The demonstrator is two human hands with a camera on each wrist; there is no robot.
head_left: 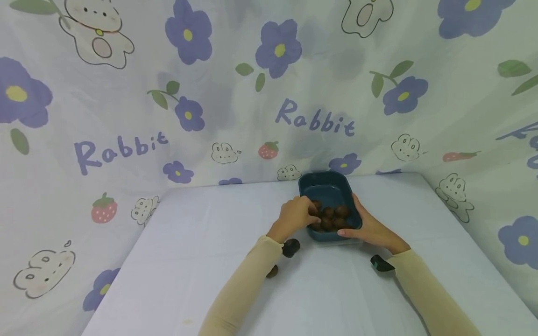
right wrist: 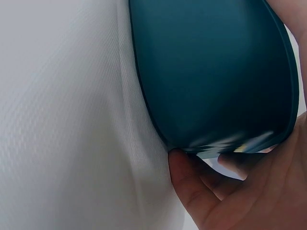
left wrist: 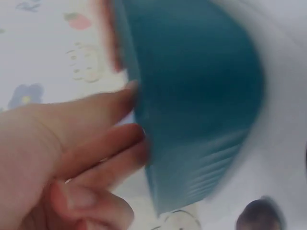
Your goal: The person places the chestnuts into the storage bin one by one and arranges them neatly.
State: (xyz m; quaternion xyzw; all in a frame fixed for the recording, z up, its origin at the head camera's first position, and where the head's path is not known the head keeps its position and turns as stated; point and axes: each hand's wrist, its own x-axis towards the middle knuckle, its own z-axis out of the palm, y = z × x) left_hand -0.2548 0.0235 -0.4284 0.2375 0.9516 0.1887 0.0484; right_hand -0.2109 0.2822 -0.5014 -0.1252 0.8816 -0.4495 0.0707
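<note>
A dark teal, deep rectangular box (head_left: 325,179) sits toward the back of the white table, its mouth facing up toward me. Several round brown nuts (head_left: 341,211) lie gathered in its near half. My right hand (head_left: 374,229) grips the box's near right corner, thumb over the front rim and fingers along the side. Over the left rim reaches my left hand (head_left: 297,213), its bent fingertips among the nuts. The box wall (left wrist: 192,86) hides those fingertips in the left wrist view, and I cannot tell if they hold a nut.
One loose brown nut (head_left: 272,271) lies on the white tablecloth (head_left: 201,233), partly behind my left forearm. Behind the table hangs a curtain (head_left: 235,107) printed with flowers and rabbits, close to the box's far end. Black wrist cameras hang beneath both wrists.
</note>
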